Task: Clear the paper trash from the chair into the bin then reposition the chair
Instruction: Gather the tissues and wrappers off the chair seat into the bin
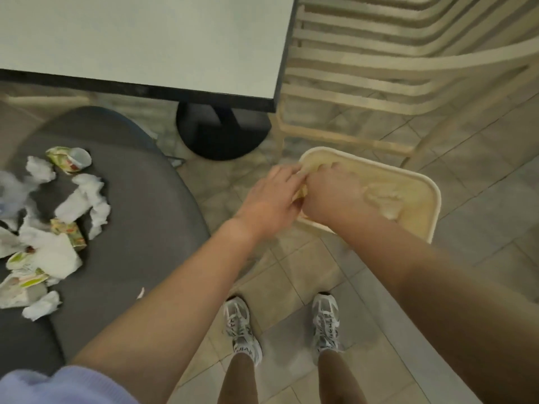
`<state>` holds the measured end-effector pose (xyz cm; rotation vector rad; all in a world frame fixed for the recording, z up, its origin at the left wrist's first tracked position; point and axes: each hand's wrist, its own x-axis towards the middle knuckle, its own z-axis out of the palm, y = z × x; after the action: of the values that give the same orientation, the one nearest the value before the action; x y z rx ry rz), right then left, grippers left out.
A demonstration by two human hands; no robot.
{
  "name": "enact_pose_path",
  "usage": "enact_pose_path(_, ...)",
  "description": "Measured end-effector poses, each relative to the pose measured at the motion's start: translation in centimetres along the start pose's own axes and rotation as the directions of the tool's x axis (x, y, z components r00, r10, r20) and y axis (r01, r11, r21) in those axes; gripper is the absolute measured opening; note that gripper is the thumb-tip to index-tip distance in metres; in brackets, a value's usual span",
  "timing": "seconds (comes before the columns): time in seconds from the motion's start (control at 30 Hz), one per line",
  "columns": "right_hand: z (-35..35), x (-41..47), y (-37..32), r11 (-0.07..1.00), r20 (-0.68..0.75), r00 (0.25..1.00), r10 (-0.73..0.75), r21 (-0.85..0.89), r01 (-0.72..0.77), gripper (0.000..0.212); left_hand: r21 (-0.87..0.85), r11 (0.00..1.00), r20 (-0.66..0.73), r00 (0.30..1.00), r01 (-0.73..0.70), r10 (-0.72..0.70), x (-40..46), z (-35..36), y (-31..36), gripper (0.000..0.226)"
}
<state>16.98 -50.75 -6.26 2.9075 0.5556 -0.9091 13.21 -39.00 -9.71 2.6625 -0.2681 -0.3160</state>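
A grey chair seat (137,217) fills the left side. On it lies a heap of paper trash (75,205): crumpled white napkins, green-printed wrappers and a small clear cup (80,157). A cream plastic bin (434,205) stands on the floor to the right, with crumpled paper (385,199) inside. My left hand (271,196) and my right hand (332,196) meet over the bin's left rim. Between them they pinch a small yellowish piece of paper (300,195), which the fingers mostly hide.
A white table (145,39) with a black edge stands ahead on a black round base (221,132). Stacked cream slatted chairs (379,68) rise behind the bin. My two sneakers (242,328) stand on the tiled floor below the hands.
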Motion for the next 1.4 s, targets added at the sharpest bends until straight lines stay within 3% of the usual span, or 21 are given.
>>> enact_pose_path(0.23,-1.2,-1.4,-12.5,0.973,-0.22,0.954,-0.205,0.063,0.224,0.046,0.141,0.978,-0.22,0.968,0.156,-0.123,-9.1,-5.7,-8.2,0.048)
enact_pose_path(0.47,1.6,-1.3,-27.2,0.913,-0.241,0.887,-0.394,0.01,0.408,0.034,0.171,0.863,-0.324,0.854,0.475,-0.406,-21.7,-7.8,-18.4,0.059)
enact_pose_path(0.67,5.1,0.3,-36.6,0.844,-0.163,0.829,-0.535,-0.058,0.534,0.042,0.113,0.719,-0.322,0.71,0.685,-0.626,-29.7,-6.8,-26.2,0.059)
enact_pose_path(0.87,7.7,3.7,-42.7,0.8,-0.073,0.797,-0.6,-0.078,0.595,0.045,0.077,0.633,-0.241,0.63,0.77,-0.738,-32.0,-5.4,-32.8,0.067)
enact_pose_path(1.03,9.3,7.5,-46.6,0.708,0.001,0.71,-0.705,-0.056,0.704,0.054,0.137,0.595,-0.094,0.608,0.792,-0.788,-31.6,-3.6,-36.5,0.087)
enact_pose_path(1.17,9.8,10.9,-48.8,0.591,0.08,0.599,-0.797,-0.098,0.8,0.068,0.124,0.571,-0.161,0.584,0.812,-0.796,-31.0,-3.2,-38.2,0.073)
enact_pose_path(1.4,10.3,13.6,-50.8,0.519,0.046,0.546,-0.836,-0.256,0.816,0.065,0.068,0.615,-0.296,0.605,0.786,-0.74,-32.1,-2.0,-39.3,0.059)
